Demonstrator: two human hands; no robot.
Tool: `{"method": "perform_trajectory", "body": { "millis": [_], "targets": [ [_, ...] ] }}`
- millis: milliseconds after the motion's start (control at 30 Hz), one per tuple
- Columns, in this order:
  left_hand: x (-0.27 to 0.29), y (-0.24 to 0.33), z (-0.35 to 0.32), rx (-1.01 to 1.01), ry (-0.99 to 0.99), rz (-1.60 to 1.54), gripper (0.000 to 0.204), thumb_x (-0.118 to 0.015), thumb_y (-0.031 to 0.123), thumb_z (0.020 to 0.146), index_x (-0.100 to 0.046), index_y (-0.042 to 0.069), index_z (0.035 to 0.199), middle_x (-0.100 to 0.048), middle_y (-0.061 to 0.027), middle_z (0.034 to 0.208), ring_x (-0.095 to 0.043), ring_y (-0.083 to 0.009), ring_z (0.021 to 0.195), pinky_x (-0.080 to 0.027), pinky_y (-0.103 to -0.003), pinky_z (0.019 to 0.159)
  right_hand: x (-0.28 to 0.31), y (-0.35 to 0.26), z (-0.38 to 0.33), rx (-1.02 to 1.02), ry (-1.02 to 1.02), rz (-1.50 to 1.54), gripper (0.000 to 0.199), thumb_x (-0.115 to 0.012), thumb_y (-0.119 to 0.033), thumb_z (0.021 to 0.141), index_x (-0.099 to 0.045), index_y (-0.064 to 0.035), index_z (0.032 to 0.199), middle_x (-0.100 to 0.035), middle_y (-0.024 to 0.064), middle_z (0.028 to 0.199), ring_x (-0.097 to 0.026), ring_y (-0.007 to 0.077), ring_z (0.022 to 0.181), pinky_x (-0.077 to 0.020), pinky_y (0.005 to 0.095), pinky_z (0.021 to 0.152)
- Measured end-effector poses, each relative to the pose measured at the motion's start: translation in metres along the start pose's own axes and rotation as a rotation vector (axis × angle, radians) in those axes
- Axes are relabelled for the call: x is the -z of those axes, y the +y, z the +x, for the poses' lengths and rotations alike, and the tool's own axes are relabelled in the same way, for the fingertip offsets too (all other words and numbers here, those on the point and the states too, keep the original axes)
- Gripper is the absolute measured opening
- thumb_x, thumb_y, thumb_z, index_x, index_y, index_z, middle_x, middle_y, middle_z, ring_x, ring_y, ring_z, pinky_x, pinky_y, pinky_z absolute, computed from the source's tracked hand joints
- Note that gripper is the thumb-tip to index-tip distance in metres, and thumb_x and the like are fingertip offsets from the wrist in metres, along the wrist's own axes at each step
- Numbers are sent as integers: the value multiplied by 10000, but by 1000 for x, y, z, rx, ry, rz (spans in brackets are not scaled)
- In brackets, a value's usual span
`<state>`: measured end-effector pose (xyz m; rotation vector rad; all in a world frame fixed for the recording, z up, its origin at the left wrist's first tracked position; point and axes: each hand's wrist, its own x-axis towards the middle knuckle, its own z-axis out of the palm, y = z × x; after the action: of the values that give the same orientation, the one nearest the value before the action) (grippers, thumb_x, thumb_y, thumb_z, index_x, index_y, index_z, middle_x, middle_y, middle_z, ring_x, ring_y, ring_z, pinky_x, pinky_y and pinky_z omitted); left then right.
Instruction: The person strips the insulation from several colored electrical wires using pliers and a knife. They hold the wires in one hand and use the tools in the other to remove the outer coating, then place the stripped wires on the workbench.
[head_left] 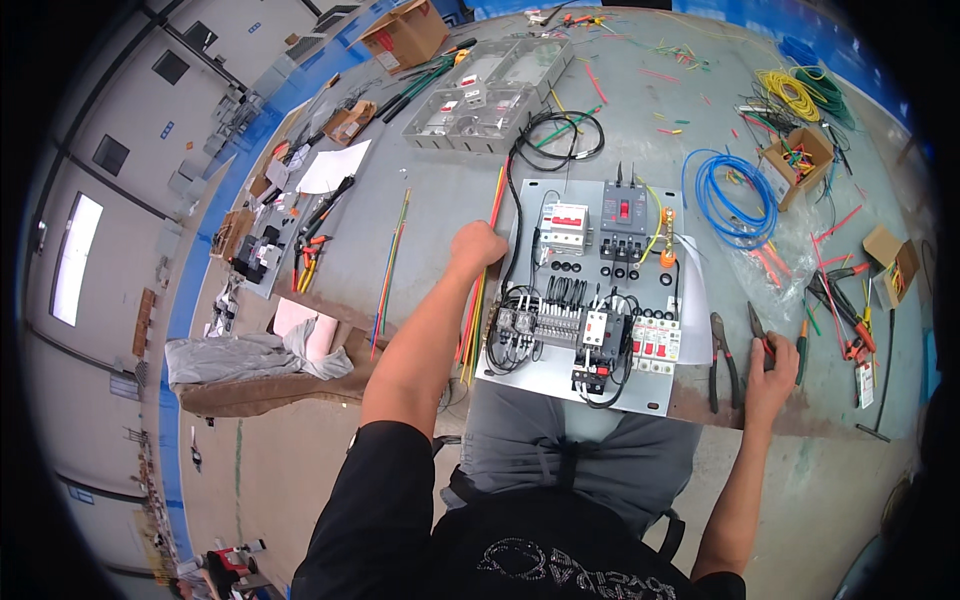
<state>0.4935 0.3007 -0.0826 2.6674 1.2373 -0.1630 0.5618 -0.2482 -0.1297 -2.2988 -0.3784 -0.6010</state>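
Observation:
An electrical mounting panel (625, 392) stands tilted before me at the table's near edge, carrying a grey circuit breaker (624, 207), a white-and-red breaker (568, 222), a contactor (600, 335) and small breakers (655, 342) with black wiring. At the panel's left edge, my left hand (478, 243) is closed over a bundle of thin coloured tubes (470, 325); its fingertips are partly hidden. My right hand (768, 385) lies at the right, closed round the red handles of pliers (757, 322) whose jaws point away. Just left of it lie dark-jawed cutters (724, 360).
More coloured tubes (392, 262) lie to the left. Behind the panel are a clear plastic case (465, 125) and a black cable coil (570, 135). At right are a blue wire coil (735, 200), a cardboard box (795, 165) and crimping pliers (850, 315).

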Motion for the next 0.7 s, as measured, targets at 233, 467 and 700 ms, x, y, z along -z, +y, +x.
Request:
{"method": "perform_trajectory", "body": {
  "millis": [233,467,700],
  "targets": [
    [12,-3,1,15,-127,19,381,-645,168,794,-783,-19,1096,-751,-262,1149,-733,-420,1068,-581,-450,949,0,4,-1,-4,-8,-19,231,-749,-151,943,-703,-7,1118,-701,133,1093,-642,328,1022,-500,433,936],
    [15,-16,14,-13,-169,-123,383,-589,192,854,-742,-35,1123,-752,-318,1044,-772,-407,954,-620,-460,774,4,-4,-5,-19,42,-5,236,-749,-149,945,-700,1,1120,-691,146,1106,-639,337,1033,-502,432,934],
    [33,-66,42,40,-167,-1505,255,-554,278,1043,-483,106,868,-397,33,574,-339,-130,413,-296,-331,400,-6,-2,-4,-36,37,-10,232,-742,-156,959,-700,4,1121,-691,144,1113,-651,329,1051,-520,420,934]
  ]
}}
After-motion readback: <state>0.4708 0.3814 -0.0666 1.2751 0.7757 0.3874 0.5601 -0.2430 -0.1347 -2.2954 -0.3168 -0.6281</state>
